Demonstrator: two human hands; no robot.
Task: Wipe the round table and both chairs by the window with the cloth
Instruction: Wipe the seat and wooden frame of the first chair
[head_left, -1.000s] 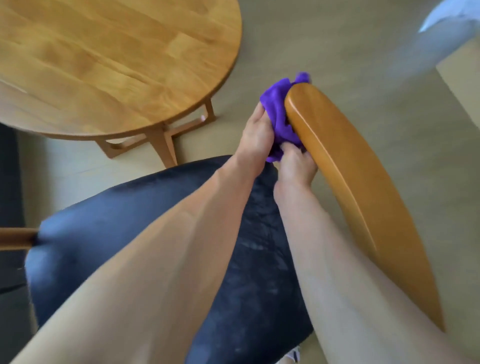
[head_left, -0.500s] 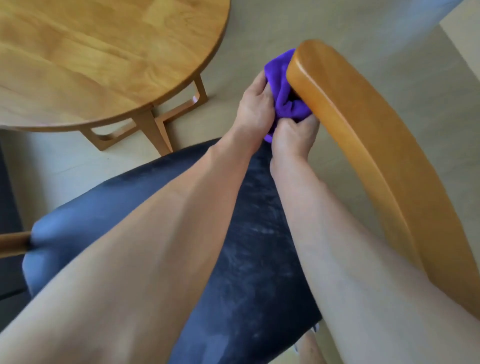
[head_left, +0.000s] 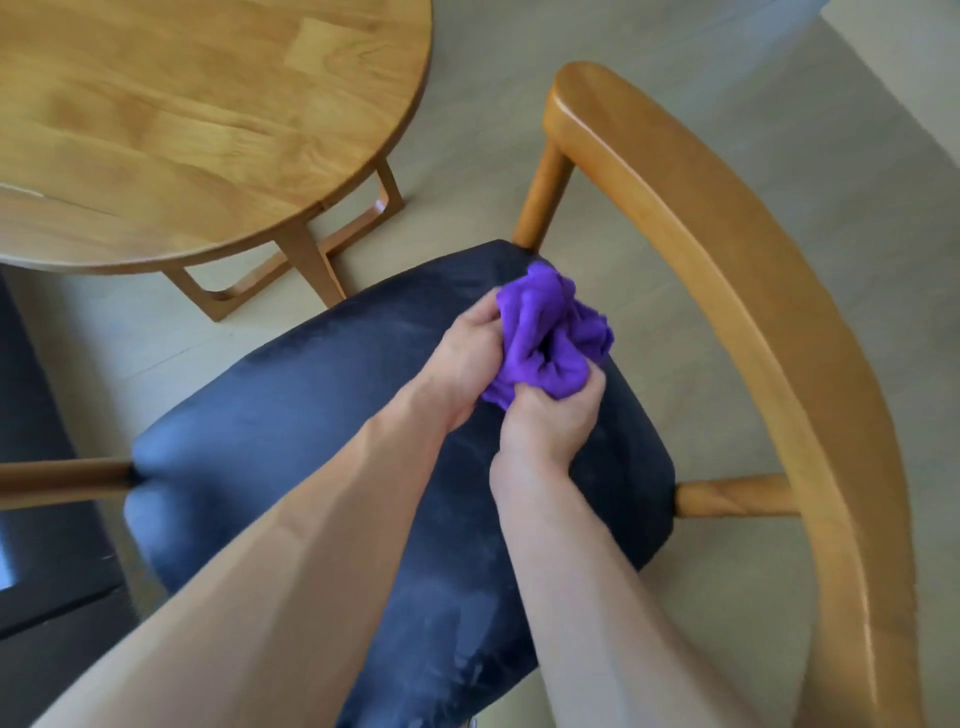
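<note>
Fingers of both the left hand (head_left: 465, 358) and right hand (head_left: 550, 415) are curled tight around the bunched purple cloth (head_left: 550, 332), fingertips buried in its folds. Chair seat (head_left: 322, 415) underneath is partly hidden by the forearms, and the bench (head_left: 208, 130) is cut off top-left.

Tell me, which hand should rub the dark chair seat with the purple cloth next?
Probably the right hand. It grips the bunched cloth from below, just above the seat. The left hand only pinches the cloth's edge, so it could let go and steady the wooden backrest.

The round table (head_left: 182, 130) runs off the top and left edges. Beside it, the chair (head_left: 753, 338) backrest leaves the bottom edge; forearms hide part of its seat.
</note>
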